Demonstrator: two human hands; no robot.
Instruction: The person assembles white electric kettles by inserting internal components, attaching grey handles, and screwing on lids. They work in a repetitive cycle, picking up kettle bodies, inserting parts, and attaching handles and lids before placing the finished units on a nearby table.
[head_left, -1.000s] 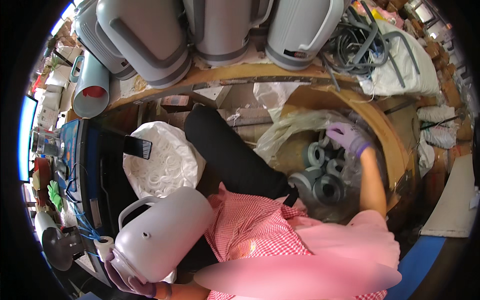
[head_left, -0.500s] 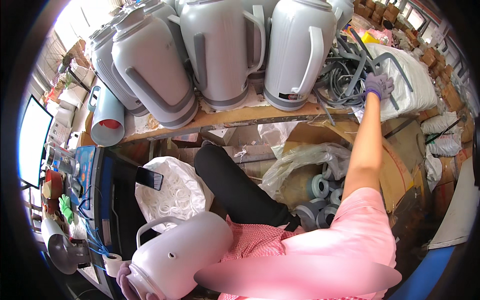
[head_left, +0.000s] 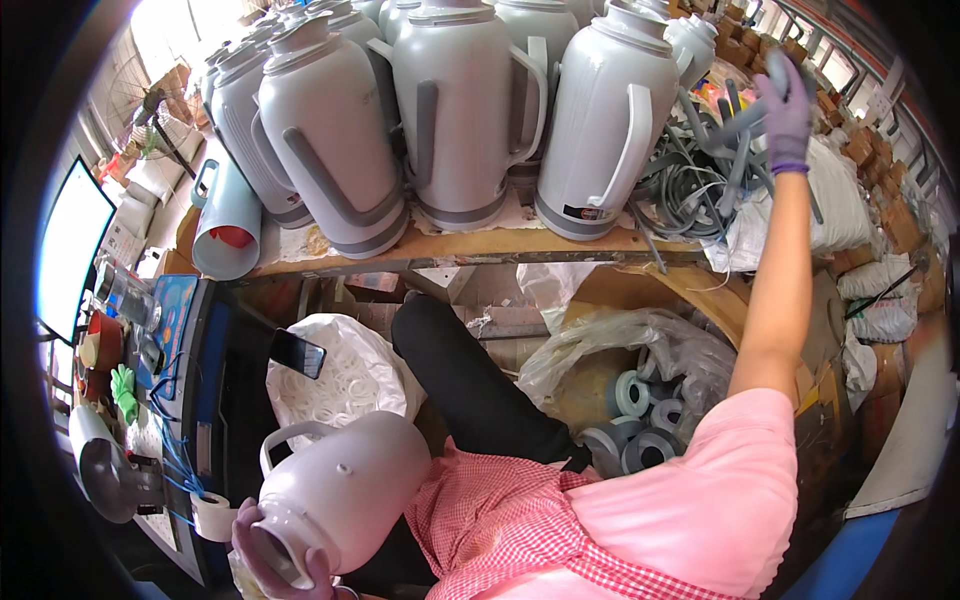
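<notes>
Across my lap lies a grey vacuum-flask shell [head_left: 350, 490] with a loop handle and a small round knob on its side. My left hand [head_left: 262, 560], gloved, is closed around its open neck, with fingers at the rim. My right hand [head_left: 788, 125], also gloved, is raised at the far right above a heap of grey curved plastic strips [head_left: 690, 170]. Its fingers are closed on a grey plastic strip [head_left: 738, 125], partly blurred by motion. Several similar upright flask shells [head_left: 460, 110] crowd the bench to the left of the heap.
A white sack of white rings [head_left: 345, 385] stands before the bench, a phone [head_left: 297, 354] on its edge. Grey collars [head_left: 630, 395] fill a plastic-lined carton. A light-blue shell [head_left: 228, 225] lies at the bench's left end, near a monitor [head_left: 75, 250]. White sacks sit right.
My right hand has lifted up and away from the heap, now with a grey strip. The flask shell on my lap has shifted slightly left, and more of my left hand shows.
</notes>
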